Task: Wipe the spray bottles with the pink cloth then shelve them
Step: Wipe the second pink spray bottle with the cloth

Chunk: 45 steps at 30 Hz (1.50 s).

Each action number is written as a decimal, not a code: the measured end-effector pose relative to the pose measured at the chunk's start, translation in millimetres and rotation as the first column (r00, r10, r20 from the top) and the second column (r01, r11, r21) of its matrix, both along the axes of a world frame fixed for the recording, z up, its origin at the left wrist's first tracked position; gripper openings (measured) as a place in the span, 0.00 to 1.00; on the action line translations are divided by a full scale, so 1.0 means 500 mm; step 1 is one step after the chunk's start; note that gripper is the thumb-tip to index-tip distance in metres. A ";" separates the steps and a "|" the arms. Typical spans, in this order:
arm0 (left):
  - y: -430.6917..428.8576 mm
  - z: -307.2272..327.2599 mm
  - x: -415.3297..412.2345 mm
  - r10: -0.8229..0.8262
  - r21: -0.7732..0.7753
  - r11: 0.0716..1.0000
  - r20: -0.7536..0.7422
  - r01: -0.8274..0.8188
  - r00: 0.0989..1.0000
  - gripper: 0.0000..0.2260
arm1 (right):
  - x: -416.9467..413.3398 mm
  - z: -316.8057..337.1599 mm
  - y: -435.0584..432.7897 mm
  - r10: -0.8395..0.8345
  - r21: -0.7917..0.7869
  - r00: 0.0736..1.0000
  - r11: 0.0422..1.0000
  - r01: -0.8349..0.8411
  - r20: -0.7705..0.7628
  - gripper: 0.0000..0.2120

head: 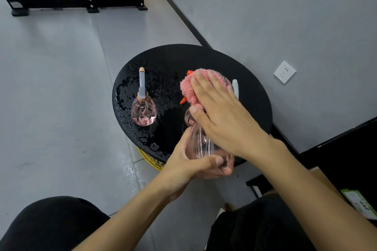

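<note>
Knees: two knees in black trousers (51,224) at the bottom edge, one on each side, with both bare forearms reaching forward between them.
Left hand: the left hand (191,161) cups the base of the pink spray bottle (201,142) from below, fingers and thumb curled round it in a firm grasp.
Held bottle: clear pink plastic, tilted with its head pointing away from the person, held over the near rim of the tabletop (169,61).
Right hand: the right hand (222,114) lies on top of the bottle's head, fingers nearly straight and spread, pressing the pink cloth (189,89) down; the thumb tip touches the bottle's shoulder just below the cloth.
Pink cloth: fluffy, wrapped over the sprayer head; an orange trigger (183,100) pokes out at its left edge.
Tabletop: round, black, beaded with water drops, mostly on its left half; a yellow base (151,159) shows under the near rim.
Second bottle: a small pink spray bottle (143,113) with a long grey nozzle stands upright on the wet left part, well apart from the hands.
White object: a white tip (235,86) shows just behind the cloth; what it belongs to cannot be told.
Right side: a green leaflet (360,204) lies beside dark furniture.
Wall: grey, with a white socket (284,72).
Far floor: a black metal frame (81,0) stands at the top left.
</note>
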<state>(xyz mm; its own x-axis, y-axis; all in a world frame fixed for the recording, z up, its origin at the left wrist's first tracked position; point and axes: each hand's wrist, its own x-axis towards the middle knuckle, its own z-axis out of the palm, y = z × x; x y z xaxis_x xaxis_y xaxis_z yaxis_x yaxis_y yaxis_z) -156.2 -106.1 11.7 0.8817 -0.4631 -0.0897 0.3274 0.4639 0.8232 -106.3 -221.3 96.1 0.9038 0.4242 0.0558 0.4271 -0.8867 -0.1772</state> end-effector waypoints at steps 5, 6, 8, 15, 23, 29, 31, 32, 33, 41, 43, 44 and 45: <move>0.005 0.002 0.001 0.000 0.020 1.000 -0.031 0.001 1.000 0.28 | -0.018 0.017 0.004 0.136 -0.048 0.989 0.989 -0.138 -0.059 0.26; 0.006 0.002 0.002 0.009 0.024 1.000 -0.035 -0.009 0.999 0.30 | -0.013 0.022 0.001 0.138 -0.037 0.987 0.989 -0.141 -0.085 0.27; 0.005 0.003 0.002 0.018 0.020 1.000 -0.038 -0.017 0.999 0.33 | 0.004 0.029 -0.001 0.109 -0.031 0.992 0.993 -0.112 -0.070 0.29; 0.004 0.004 0.000 0.039 -0.017 0.999 -0.029 -0.039 0.999 0.34 | 0.023 0.025 0.039 0.023 -0.010 1.000 1.000 -0.023 -0.001 0.30; 0.017 0.002 0.004 0.059 -0.005 0.998 -0.031 -0.059 0.998 0.35 | 0.042 0.036 0.018 0.045 0.025 0.998 0.999 -0.044 -0.034 0.28; 0.016 -0.003 0.001 0.031 0.011 0.999 -0.021 -0.031 0.999 0.34 | 0.010 0.025 0.017 0.159 -0.061 0.987 0.985 -0.161 -0.029 0.27; 0.016 -0.004 0.000 0.040 0.016 0.999 -0.017 -0.040 0.999 0.32 | -0.005 0.024 0.010 0.222 -0.049 0.972 0.973 -0.226 -0.072 0.28; 0.016 -0.003 -0.001 0.046 0.005 0.999 -0.021 -0.046 0.999 0.33 | -0.007 0.026 0.004 0.235 -0.033 0.966 0.970 -0.239 -0.104 0.28; 0.015 -0.002 -0.001 0.046 -0.017 0.999 -0.021 -0.046 0.999 0.34 | -0.005 0.030 -0.003 0.239 -0.018 0.963 0.970 -0.243 -0.121 0.28; 0.006 -0.004 -0.003 0.069 -0.042 0.997 -0.014 -0.070 0.997 0.34 | 0.020 0.018 -0.011 0.005 0.098 0.999 0.995 -0.001 -0.045 0.31; 0.006 -0.008 -0.003 0.066 -0.045 0.997 -0.007 -0.066 0.998 0.33 | -0.002 0.009 0.000 0.044 0.076 0.999 0.996 -0.042 -0.023 0.30; 0.006 -0.009 -0.003 0.072 -0.041 0.997 -0.002 -0.072 0.997 0.32 | -0.013 0.005 0.003 0.072 0.071 0.997 0.995 -0.071 -0.018 0.30; 0.006 -0.010 -0.003 0.079 -0.038 0.996 0.005 -0.079 0.997 0.31 | -0.020 0.003 0.004 0.096 0.072 0.995 0.993 -0.095 -0.017 0.30</move>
